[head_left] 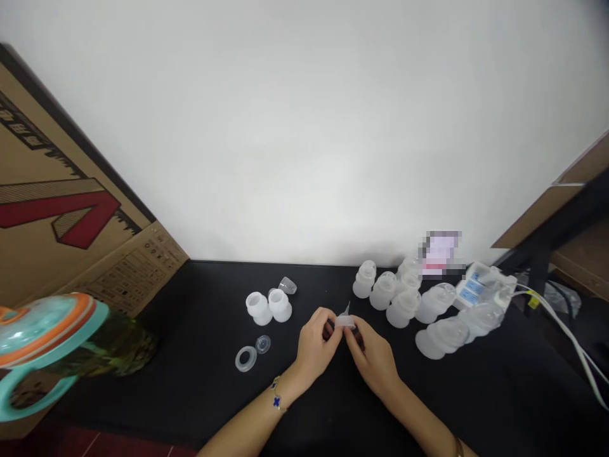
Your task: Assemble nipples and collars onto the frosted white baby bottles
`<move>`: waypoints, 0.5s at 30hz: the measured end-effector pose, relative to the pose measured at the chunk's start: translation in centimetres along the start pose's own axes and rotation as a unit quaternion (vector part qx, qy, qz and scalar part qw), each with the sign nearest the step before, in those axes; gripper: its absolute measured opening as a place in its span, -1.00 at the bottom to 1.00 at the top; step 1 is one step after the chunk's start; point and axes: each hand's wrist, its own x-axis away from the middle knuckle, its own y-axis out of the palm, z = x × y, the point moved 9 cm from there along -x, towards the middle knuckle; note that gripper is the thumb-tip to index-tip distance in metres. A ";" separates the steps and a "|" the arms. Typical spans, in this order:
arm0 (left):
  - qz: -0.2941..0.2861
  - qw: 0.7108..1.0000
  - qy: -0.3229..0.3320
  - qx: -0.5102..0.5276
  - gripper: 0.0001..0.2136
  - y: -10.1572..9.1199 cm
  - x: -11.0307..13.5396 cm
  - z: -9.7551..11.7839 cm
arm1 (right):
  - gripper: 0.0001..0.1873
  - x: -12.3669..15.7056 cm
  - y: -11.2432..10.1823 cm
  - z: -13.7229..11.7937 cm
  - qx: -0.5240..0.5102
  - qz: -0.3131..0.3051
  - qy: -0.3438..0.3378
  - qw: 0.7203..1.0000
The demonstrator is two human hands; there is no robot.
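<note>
centrally, a translucent teat-topped ring (pixel 345 322) lies between the left hand (pixel 316 344) and the right hand (pixel 377 357), its two sides pinched by the fingers of both, over the black tabletop (pixel 204 317). to its left stand two open bottles (pixel 259 310); to its right, several covered bottles (pixel 403 311).

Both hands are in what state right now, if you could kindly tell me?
Left hand: closed, holding the nipple-topped collar.
Right hand: closed, holding the same nipple-topped collar.
</note>
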 end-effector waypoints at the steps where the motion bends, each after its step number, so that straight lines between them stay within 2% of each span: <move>1: -0.001 1.000 0.001 0.002 -0.95 0.0 0.0 0.0 | -0.71 0.0 0.0 0.1 0.001 -0.002 0.003 1.000; 10: -0.022 0.999 0.043 -0.014 -0.87 0.3 0.1 1.0 | -0.70 -0.1 0.3 0.4 -0.046 -0.006 0.021 0.999; 15: -0.041 0.998 0.038 -0.012 -0.83 0.5 0.0 1.0 | -0.67 -0.2 0.4 0.7 -0.102 -0.012 0.045 0.994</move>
